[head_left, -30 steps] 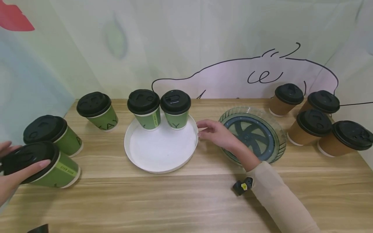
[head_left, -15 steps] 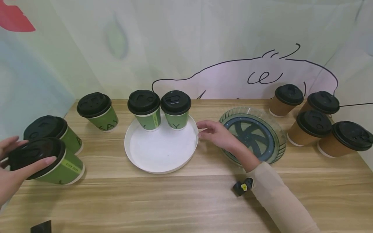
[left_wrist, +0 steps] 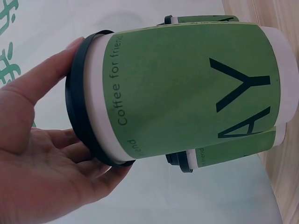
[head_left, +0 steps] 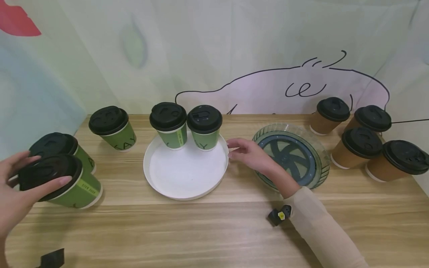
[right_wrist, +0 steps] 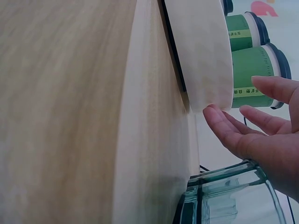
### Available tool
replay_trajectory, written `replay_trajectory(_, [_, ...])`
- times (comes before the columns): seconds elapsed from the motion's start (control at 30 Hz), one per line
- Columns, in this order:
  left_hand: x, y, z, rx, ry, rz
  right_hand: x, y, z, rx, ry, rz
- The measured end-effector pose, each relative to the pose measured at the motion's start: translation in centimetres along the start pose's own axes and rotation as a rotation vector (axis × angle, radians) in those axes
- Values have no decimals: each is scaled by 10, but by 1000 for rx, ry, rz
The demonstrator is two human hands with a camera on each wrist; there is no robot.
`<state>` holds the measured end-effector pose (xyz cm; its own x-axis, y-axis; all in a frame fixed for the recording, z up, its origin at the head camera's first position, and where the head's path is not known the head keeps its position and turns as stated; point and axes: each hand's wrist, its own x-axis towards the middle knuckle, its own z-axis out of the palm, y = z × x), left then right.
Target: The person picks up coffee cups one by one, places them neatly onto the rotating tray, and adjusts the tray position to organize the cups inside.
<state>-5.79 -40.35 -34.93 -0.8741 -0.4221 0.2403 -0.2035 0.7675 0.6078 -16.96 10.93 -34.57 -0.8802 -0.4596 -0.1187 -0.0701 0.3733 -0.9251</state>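
Observation:
My left hand [head_left: 23, 197] grips a green paper coffee cup [head_left: 78, 190] around its black lid, thumb on the near side. In the left wrist view the cup [left_wrist: 191, 88] fills the middle, with the fingers curled under the lid edge. A white round tray [head_left: 184, 175] carries two green lidded cups, the left one [head_left: 174, 137] and the right one [head_left: 206, 139], at its back. My right hand [head_left: 249, 154] rests its fingertips at the tray's right rim, fingers loosely extended; the right wrist view shows the fingertips by the tray's wall [right_wrist: 205, 60].
Two more green cups stand at left: one behind the held cup [head_left: 85, 156], one near the wall [head_left: 120, 137]. A clear greenish glass dish [head_left: 321, 171] sits under my right forearm. Several brown lidded cups [head_left: 348, 152] are grouped at the far right.
My left hand has moved right and slightly away from me with the green cup. The two cups on the tray have shifted slightly right. My right hand stays at the rim.

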Motion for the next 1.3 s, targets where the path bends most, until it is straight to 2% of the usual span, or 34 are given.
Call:
replay_trajectory(0.1, [-16,50,-8,1,-16,-24,0,0,0,4,-2,-4])
replay_trajectory(0.13, [-19,62,-11,-3,-31,-32,0,0,0,4,-3,-4])
replay_trajectory(0.2, [-25,73,-11,17,-21,-18,-1,0,0,5,-3,-4])
replay_trajectory(0.37, [-29,92,-15,-2,-71,-12,-1,-1,0,2,3,-6])
replay_trajectory(0.5, [-33,116,-21,-20,-123,-5,-1,0,0,-4,11,-6])
replay_trajectory(0.57, [-32,122,-21,-21,-135,8,0,0,0,-2,10,-6])
replay_trajectory(0.83, [-27,124,-19,7,-177,24,1,2,0,-4,1,-15])
replay_trajectory(1.03, [-26,131,-18,58,-220,-7,1,1,0,-12,16,-7])
replay_trajectory(1.13, [-20,120,-15,77,-231,-15,1,1,0,-11,21,-7])
replay_trajectory(1.3, [-5,90,-5,80,-229,-8,1,1,0,-9,10,-26])
